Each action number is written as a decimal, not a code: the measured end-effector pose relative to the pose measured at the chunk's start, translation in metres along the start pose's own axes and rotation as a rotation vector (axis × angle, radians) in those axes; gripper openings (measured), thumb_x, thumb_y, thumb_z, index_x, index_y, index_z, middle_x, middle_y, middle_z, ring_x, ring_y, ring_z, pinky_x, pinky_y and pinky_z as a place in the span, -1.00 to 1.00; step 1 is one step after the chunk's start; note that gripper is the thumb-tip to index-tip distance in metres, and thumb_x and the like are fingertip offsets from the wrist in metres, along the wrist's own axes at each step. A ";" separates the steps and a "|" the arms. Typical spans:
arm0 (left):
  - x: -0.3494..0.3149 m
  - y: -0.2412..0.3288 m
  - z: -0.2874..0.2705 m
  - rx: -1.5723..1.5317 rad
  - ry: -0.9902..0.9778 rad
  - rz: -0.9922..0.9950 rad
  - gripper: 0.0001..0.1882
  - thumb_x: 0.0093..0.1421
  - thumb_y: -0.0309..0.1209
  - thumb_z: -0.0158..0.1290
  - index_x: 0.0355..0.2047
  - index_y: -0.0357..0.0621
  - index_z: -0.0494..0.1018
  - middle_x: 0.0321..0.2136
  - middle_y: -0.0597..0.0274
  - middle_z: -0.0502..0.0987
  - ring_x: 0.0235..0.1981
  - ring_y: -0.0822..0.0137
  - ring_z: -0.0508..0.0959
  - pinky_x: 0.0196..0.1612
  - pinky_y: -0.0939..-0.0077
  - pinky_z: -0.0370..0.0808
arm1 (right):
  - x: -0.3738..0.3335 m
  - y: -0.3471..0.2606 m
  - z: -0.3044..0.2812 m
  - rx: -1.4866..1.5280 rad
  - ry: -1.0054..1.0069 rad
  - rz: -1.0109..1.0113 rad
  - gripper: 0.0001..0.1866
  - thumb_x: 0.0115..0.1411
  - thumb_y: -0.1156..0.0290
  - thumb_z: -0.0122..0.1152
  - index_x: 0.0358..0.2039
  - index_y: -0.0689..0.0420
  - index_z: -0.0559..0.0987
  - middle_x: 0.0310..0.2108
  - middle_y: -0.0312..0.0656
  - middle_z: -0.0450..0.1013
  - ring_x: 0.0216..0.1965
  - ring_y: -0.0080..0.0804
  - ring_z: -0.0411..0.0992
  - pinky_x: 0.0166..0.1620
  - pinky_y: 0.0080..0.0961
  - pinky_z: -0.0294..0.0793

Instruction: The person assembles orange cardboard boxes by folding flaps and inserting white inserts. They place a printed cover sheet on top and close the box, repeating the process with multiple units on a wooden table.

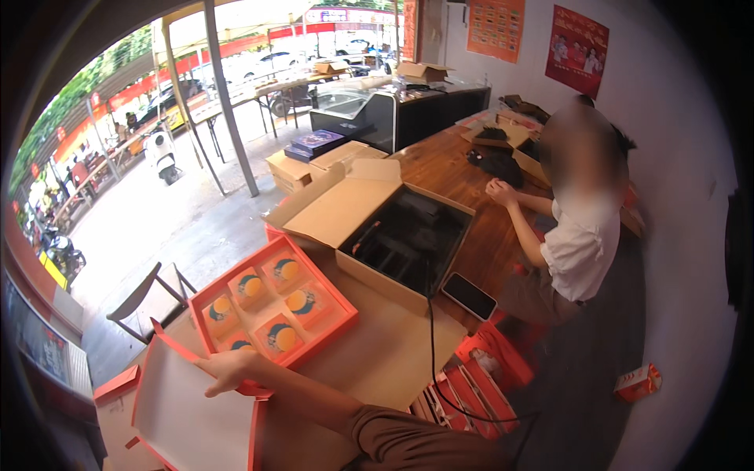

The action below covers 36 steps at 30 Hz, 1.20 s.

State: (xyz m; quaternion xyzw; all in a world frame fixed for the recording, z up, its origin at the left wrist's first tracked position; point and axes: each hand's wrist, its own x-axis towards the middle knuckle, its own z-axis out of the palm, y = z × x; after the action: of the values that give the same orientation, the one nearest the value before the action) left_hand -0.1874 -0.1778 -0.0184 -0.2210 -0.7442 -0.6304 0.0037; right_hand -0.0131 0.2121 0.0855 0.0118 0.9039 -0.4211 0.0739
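My right hand [234, 372] reaches in from the lower right, its forearm in a brown sleeve. It grips the upper edge of a shallow red box lid [192, 412] with a pale inside; the thumb lies over the inner face and some fingers are hidden. Just beyond it, touching or nearly so, rests an open red tray box [326, 334]. Several square packs [301, 301] with round yellow and teal prints sit in its compartments. My left hand is not in view.
An open cardboard carton [381, 284] with dark contents and a phone [469, 296] lie beyond the box. A black cable [432, 353] hangs past red bags [491, 357]. At right a person [585, 235] sits by the wooden table [440, 161]. A chair [149, 302] stands left.
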 end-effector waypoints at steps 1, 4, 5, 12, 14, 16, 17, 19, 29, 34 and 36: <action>-0.007 -0.004 -0.007 -0.035 -0.001 -0.015 -0.15 0.25 -0.50 0.06 0.54 -0.12 0.05 0.38 -0.06 0.30 0.29 0.03 0.44 0.34 0.12 0.39 | 0.001 0.000 0.002 0.004 -0.002 -0.004 0.06 0.29 -0.10 0.32 0.60 0.15 0.06 0.33 0.21 0.37 0.30 0.13 0.43 0.28 -0.08 0.45; -0.025 -0.023 -0.019 -0.158 -0.016 -0.050 -0.12 0.24 -0.52 0.05 0.57 -0.10 0.02 0.42 -0.06 0.27 0.32 0.02 0.42 0.37 0.11 0.38 | 0.006 0.007 0.000 0.001 -0.003 0.005 0.06 0.34 -0.15 0.30 0.61 0.12 0.01 0.38 0.23 0.32 0.35 0.19 0.38 0.32 -0.06 0.42; -0.031 -0.031 -0.024 -0.203 -0.022 -0.055 -0.10 0.24 -0.53 0.04 0.58 -0.10 0.01 0.43 -0.06 0.26 0.33 0.02 0.42 0.38 0.11 0.38 | 0.008 0.010 0.002 0.009 0.000 0.005 0.06 0.35 -0.15 0.29 0.61 0.12 0.01 0.39 0.22 0.31 0.35 0.20 0.38 0.32 -0.05 0.42; -0.058 -0.065 -0.046 -0.456 -0.100 -0.120 0.07 0.09 -0.60 -0.03 0.64 -0.05 -0.12 0.51 -0.08 0.14 0.45 -0.05 0.28 0.49 0.06 0.24 | 0.002 0.004 -0.005 -0.033 0.081 0.032 -0.07 0.42 -0.19 0.21 0.55 0.16 0.16 0.25 0.25 0.47 0.29 0.20 0.45 0.30 -0.03 0.45; -0.066 -0.063 -0.055 -0.420 -0.080 -0.111 0.14 0.01 -0.64 -0.05 0.65 -0.04 -0.17 0.53 -0.08 0.08 0.50 -0.07 0.19 0.53 0.04 0.16 | 0.008 -0.005 -0.001 -0.125 0.055 0.045 -0.13 0.45 -0.24 0.13 0.51 0.15 0.25 0.14 0.23 0.56 0.21 0.21 0.52 0.24 -0.01 0.49; -0.070 -0.057 -0.058 -0.329 -0.078 -0.103 0.13 0.03 -0.64 -0.04 0.65 -0.02 -0.17 0.53 -0.08 0.07 0.50 -0.06 0.18 0.54 0.05 0.14 | -0.005 -0.015 0.005 -0.141 0.228 0.031 -0.22 0.49 -0.22 0.06 0.45 0.11 0.34 0.07 0.19 0.61 0.14 0.18 0.56 0.19 0.00 0.52; -0.063 -0.050 -0.054 -0.250 -0.106 -0.067 0.12 0.05 -0.63 -0.03 0.65 -0.01 -0.17 0.53 -0.09 0.08 0.50 -0.06 0.19 0.54 0.05 0.15 | -0.011 -0.015 0.008 -0.109 0.300 0.043 -0.29 0.50 -0.18 0.04 0.40 0.11 0.41 0.06 0.16 0.62 0.13 0.15 0.57 0.16 -0.02 0.52; -0.070 0.005 -0.036 -0.286 -0.129 -0.189 0.10 0.09 -0.62 -0.02 0.65 0.01 -0.17 0.52 -0.10 0.11 0.49 -0.05 0.21 0.53 0.06 0.17 | -0.023 -0.016 0.020 -0.031 0.475 0.048 -0.42 0.51 -0.05 0.07 0.28 0.13 0.55 0.03 0.11 0.64 0.08 0.11 0.59 0.12 -0.07 0.54; -0.109 0.012 -0.063 -0.235 -0.214 -0.184 0.09 0.14 -0.65 0.08 0.64 -0.07 -0.17 0.38 -0.10 0.34 0.34 0.02 0.44 0.39 0.10 0.38 | -0.117 0.039 0.127 -0.173 1.141 0.210 -0.56 0.28 0.24 0.44 0.11 0.11 0.61 0.24 -0.08 0.42 0.11 -0.01 0.52 0.16 -0.07 0.55; -0.119 0.002 -0.077 -0.262 -0.301 -0.160 0.16 0.09 -0.65 0.14 0.64 -0.06 -0.22 0.33 -0.14 0.38 0.30 0.05 0.46 0.36 0.07 0.43 | -0.103 0.067 0.131 -0.311 1.092 0.129 -0.34 0.15 0.03 0.57 0.14 0.10 0.52 0.19 -0.02 0.31 0.18 0.05 0.43 0.14 -0.05 0.55; -0.119 0.000 -0.079 -0.259 -0.331 -0.148 0.15 0.12 -0.65 0.13 0.64 -0.05 -0.22 0.32 -0.13 0.38 0.28 0.06 0.48 0.34 0.10 0.44 | -0.098 0.079 0.125 -0.372 1.084 0.153 -0.33 0.12 -0.03 0.58 0.08 0.11 0.53 0.10 -0.03 0.32 0.15 0.07 0.43 0.13 -0.06 0.55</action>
State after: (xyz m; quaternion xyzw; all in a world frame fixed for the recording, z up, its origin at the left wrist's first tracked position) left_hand -0.1014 -0.2904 -0.0362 -0.2649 -0.6618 -0.6743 -0.1929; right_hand 0.1060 0.1714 -0.0401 0.2778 0.8682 -0.1822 -0.3686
